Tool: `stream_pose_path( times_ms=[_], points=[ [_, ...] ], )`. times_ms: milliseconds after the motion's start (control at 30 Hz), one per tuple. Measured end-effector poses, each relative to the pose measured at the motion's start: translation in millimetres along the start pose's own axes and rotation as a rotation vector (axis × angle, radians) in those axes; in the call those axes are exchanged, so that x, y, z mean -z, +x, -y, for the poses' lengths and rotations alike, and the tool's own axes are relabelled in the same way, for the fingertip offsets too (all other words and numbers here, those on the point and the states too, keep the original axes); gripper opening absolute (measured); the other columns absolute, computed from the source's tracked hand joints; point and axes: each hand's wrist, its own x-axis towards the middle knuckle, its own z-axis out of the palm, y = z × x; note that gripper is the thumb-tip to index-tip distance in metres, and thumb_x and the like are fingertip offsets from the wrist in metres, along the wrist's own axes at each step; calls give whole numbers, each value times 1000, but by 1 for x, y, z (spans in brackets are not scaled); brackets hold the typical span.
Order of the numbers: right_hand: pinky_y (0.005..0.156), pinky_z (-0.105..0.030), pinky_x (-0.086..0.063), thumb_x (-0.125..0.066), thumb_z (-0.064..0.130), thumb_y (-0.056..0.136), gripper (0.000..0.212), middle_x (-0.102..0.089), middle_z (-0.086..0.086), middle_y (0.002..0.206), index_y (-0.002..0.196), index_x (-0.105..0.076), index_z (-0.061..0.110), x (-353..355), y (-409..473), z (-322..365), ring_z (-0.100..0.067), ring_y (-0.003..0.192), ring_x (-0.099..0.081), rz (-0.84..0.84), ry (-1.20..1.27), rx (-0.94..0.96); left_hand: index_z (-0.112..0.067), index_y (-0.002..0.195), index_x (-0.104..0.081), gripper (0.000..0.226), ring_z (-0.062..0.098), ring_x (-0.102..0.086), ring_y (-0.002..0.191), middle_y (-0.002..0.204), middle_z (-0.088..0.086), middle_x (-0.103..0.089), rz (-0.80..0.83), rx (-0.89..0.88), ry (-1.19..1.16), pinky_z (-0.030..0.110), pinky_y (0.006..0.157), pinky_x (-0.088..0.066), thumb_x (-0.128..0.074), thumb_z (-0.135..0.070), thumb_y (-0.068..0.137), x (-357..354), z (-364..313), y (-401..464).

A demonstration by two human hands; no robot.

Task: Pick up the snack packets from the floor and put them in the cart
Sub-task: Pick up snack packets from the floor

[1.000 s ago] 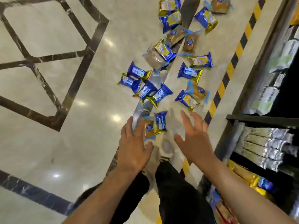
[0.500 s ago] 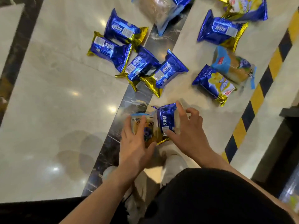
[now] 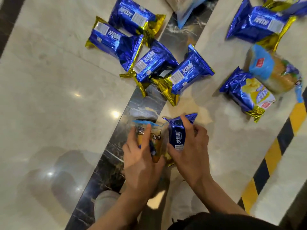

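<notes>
My left hand (image 3: 141, 161) grips a clear packet with a light-blue top and a brown cake inside (image 3: 155, 141), low in the middle of the view. Right beside it, my right hand (image 3: 191, 151) grips a blue foil packet with a gold end (image 3: 178, 135). Both packets are at or just above the floor. Several more blue-and-gold packets (image 3: 154, 63) lie in a cluster farther out on the floor. One blue packet with a yellow picture (image 3: 247, 93) and a light-blue cake packet (image 3: 272, 70) lie to the right. No cart is in view.
The floor is glossy pale marble (image 3: 58, 97) crossed by a dark inlay strip (image 3: 139, 105). A yellow-and-black hazard stripe (image 3: 272, 155) runs along the right side. My knees and shoes show at the bottom edge.
The camera has dropped closer to the floor. My hands went from reaching with spread fingers to closing round the two nearest packets, one in each hand.
</notes>
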Motion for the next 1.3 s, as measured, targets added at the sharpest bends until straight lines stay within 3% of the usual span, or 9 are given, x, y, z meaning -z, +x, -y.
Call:
stream_pose_path(
  times_ms=[133, 367, 467, 633, 767, 933, 1000, 1167, 1300],
  points=[
    [89, -34, -46, -57, 50, 76, 81, -33, -9, 135, 148, -22, 37, -5, -2, 9, -22, 114, -35, -29, 18, -39, -38, 152, -20, 94, 31, -34, 130, 156, 9, -24, 33, 54, 5, 45, 102, -41, -77, -41, 78, 3, -5, -1],
    [77, -12, -43, -83, 18, 72, 96, -23, 8, 122, 151, -30, 29, 39, 2, 23, -13, 104, -51, 5, 4, -72, -49, 151, -9, 97, 29, -38, 136, 156, 2, -20, 72, 144, -141, 45, 110, -38, -73, -32, 80, 45, -11, 0],
    [71, -21, -46, -79, 13, 73, 93, -28, -2, 129, 150, -31, 33, 92, -5, 40, -14, 95, -52, -42, -25, 2, -44, 154, -12, 102, 27, -50, 125, 148, -2, -26, 52, 125, -189, 44, 104, -47, -76, -27, 75, 94, -29, -5],
    [71, -29, -48, -73, 12, 71, 91, -27, -7, 135, 147, -27, 36, 214, -30, 100, -28, 92, -59, -96, -59, -54, -38, 153, -22, 98, 26, -59, 102, 134, 2, -35, -40, 69, -225, 41, 86, -54, -64, -45, 65, 209, -84, -21],
    [71, -31, -46, -69, 12, 71, 88, -27, -5, 133, 145, -28, 38, 313, -76, 169, -32, 88, -60, -124, -39, -62, -37, 152, -24, 99, 26, -60, 101, 132, 3, -36, -82, 79, -299, 43, 88, -53, -51, -60, 59, 327, -145, -62],
    [79, -26, -41, -73, 15, 71, 88, -29, -8, 132, 147, -30, 30, 429, -149, 278, -30, 106, -54, -126, 51, -43, -35, 154, -22, 98, 30, -58, 106, 138, 4, -33, -2, -15, -180, 41, 83, -53, -71, -37, 69, 473, -222, -146],
    [82, -22, -37, -74, 15, 72, 92, -32, -12, 137, 150, -28, 29, 472, -178, 323, -27, 115, -46, -98, 72, -3, -32, 155, -22, 96, 29, -56, 109, 137, 6, -35, -30, -27, -175, 42, 84, -53, -61, -49, 68, 531, -251, -182],
    [90, -47, -50, -73, 20, 73, 95, -41, -11, 134, 150, -19, 36, 558, -232, 406, -35, 118, -51, -64, 141, 78, -33, 155, -20, 96, 22, -52, 113, 131, 3, -43, -149, 60, -260, 38, 88, -50, -68, -31, 72, 642, -302, -252],
    [84, -38, -48, -76, 22, 74, 93, -48, -10, 131, 149, -23, 37, 602, -258, 454, -29, 113, -52, -22, 233, 138, -36, 155, -19, 97, 19, -50, 116, 129, 2, -46, -223, 73, -304, 41, 91, -50, -70, -28, 72, 690, -325, -296]
  ],
)
